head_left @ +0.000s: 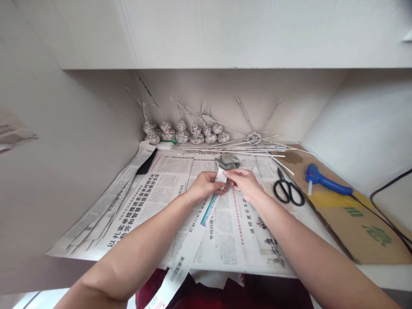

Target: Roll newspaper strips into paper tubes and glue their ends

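Note:
A long strip of newspaper [189, 244] runs from my fingers down over the table's front edge towards my lap. Its upper end, a narrow white bit, sits between both hands. My left hand [207, 185] pinches the strip from the left, fingers closed. From the other side my right hand [241, 180] grips the same end between thumb and fingers. Just beyond the hands lies a crumpled grey cloth [228, 161]. Black-handled scissors [287, 191] rest to the right of my right hand. Flat newspaper sheets [167, 182] cover the table beneath.
Several woven paper gourds [182, 132] stand along the back wall, beside a star-shaped woven start [254, 137]. Thin rolled paper sticks [231, 150] lie before them. At right, a blue glue gun [328, 182] with its cord rests on cardboard [363, 231]. Cut strips [119, 197] are stacked left.

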`<state>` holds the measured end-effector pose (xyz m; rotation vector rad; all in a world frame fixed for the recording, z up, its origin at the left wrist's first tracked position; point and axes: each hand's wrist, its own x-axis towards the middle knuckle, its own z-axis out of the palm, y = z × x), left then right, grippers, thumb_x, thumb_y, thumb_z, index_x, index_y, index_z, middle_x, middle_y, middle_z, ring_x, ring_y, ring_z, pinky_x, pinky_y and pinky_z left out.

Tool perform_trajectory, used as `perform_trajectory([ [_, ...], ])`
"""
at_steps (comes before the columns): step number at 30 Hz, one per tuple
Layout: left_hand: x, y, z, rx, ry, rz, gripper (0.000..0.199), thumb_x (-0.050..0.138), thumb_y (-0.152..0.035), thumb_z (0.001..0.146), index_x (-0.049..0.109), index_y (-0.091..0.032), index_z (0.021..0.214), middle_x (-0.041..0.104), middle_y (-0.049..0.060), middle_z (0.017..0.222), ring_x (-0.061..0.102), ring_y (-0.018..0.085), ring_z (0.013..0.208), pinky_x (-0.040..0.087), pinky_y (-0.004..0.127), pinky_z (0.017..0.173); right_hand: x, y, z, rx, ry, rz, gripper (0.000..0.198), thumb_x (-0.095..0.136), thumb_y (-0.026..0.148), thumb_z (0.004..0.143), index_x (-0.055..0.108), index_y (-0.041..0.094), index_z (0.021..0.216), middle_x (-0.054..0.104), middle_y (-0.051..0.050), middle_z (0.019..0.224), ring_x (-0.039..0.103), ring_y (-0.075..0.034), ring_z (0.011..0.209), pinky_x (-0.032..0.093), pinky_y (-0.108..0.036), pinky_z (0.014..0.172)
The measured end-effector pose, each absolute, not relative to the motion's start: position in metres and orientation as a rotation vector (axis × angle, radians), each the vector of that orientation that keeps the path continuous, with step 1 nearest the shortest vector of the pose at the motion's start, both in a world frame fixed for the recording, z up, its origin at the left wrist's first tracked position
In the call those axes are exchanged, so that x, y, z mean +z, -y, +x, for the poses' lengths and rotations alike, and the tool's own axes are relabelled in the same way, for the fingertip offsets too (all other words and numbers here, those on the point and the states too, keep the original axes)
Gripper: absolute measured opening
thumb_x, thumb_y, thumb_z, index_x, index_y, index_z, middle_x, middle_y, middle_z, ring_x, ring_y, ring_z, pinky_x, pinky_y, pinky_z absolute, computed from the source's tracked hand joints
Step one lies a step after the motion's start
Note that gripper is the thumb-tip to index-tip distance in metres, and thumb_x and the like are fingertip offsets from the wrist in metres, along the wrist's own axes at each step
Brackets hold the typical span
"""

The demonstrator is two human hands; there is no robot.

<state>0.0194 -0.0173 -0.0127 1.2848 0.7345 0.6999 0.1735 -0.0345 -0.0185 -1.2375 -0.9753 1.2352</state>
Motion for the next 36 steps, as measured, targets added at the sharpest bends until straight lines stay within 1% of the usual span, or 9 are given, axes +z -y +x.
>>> perform_trajectory([
  [5,-0.014,0.018,0.021,0.699,-0.734,1.302,0.032,0.075,-0.03,0.062,0.067,-0.009,0.084,0.068,0.01,0.078,0.064,0.016,0.071,0.053,0.027,0.067,-0.016,0.036,0.169,1.213,0.95,-1.232,0.037,0.079,0.044,0.05,0.062,0.015,0.063,0.046,0.005,0.043,0.034,-0.005,0.037,0.018,-0.019,0.034],
  [9,-0.016,0.019,0.022,0.715,-0.757,1.315,0.038,0.077,-0.036,0.059,0.066,-0.009,0.083,0.066,0.008,0.074,0.063,0.015,0.069,0.054,0.028,0.065,-0.011,0.041,0.162,1.229,0.94,-1.194,0.038,0.08,0.043,0.049,0.055,0.016,0.056,0.049,0.004,0.043,0.037,-0.006,0.035,0.022,-0.02,0.032],
  [14,-0.02,0.02,0.023,0.773,-0.74,1.373,0.036,0.071,-0.043,0.066,0.066,-0.01,0.078,0.064,0.006,0.071,0.061,0.015,0.068,0.054,0.028,0.062,-0.009,0.044,0.158,1.214,0.965,-1.148,0.04,0.078,0.044,0.054,0.048,0.018,0.053,0.05,0.004,0.044,0.046,-0.009,0.036,0.026,-0.021,0.033],
  [16,-0.021,0.019,0.022,0.779,-0.738,1.376,0.035,0.068,-0.045,0.069,0.065,-0.01,0.076,0.062,0.006,0.07,0.06,0.014,0.067,0.054,0.027,0.061,-0.008,0.044,0.159,1.198,1.01,-1.143,0.037,0.076,0.046,0.058,0.051,0.018,0.057,0.051,0.004,0.046,0.047,-0.01,0.038,0.028,-0.021,0.034],
  [19,-0.02,0.017,0.022,0.774,-0.749,1.376,0.036,0.066,-0.045,0.071,0.066,-0.01,0.078,0.062,0.006,0.07,0.06,0.014,0.067,0.053,0.027,0.061,-0.005,0.044,0.163,1.235,1.119,-1.158,0.032,0.072,0.044,0.063,0.064,0.017,0.076,0.056,0.002,0.053,0.051,-0.01,0.045,0.032,-0.022,0.038],
  [21,-0.02,0.016,0.021,0.772,-0.757,1.387,0.036,0.065,-0.046,0.072,0.066,-0.01,0.079,0.062,0.005,0.07,0.06,0.014,0.067,0.053,0.026,0.061,-0.003,0.045,0.165,1.256,1.176,-1.158,0.033,0.071,0.041,0.064,0.068,0.016,0.085,0.059,0.001,0.057,0.052,-0.011,0.049,0.035,-0.022,0.041],
  [28,-0.022,0.016,0.023,0.738,-0.752,1.385,0.033,0.07,-0.042,0.068,0.065,-0.01,0.076,0.064,0.006,0.072,0.061,0.014,0.069,0.054,0.027,0.066,-0.008,0.044,0.164,1.249,1.049,-1.168,0.03,0.075,0.038,0.06,0.07,0.014,0.078,0.058,0.001,0.053,0.051,-0.011,0.043,0.04,-0.025,0.042],
  [32,-0.022,0.018,0.024,0.733,-0.764,1.375,0.036,0.075,-0.038,0.062,0.066,-0.009,0.08,0.065,0.006,0.073,0.061,0.014,0.069,0.054,0.029,0.067,-0.009,0.042,0.163,1.232,0.997,-1.148,0.029,0.079,0.037,0.055,0.065,0.014,0.067,0.054,0.003,0.05,0.048,-0.009,0.043,0.041,-0.022,0.04],
  [36,-0.023,0.019,0.025,0.74,-0.765,1.392,0.037,0.072,-0.042,0.064,0.066,-0.008,0.077,0.065,0.006,0.071,0.061,0.015,0.067,0.054,0.029,0.065,-0.011,0.043,0.162,1.255,0.995,-1.132,0.029,0.079,0.037,0.055,0.061,0.015,0.062,0.054,0.004,0.05,0.05,-0.009,0.042,0.043,-0.023,0.04],
])
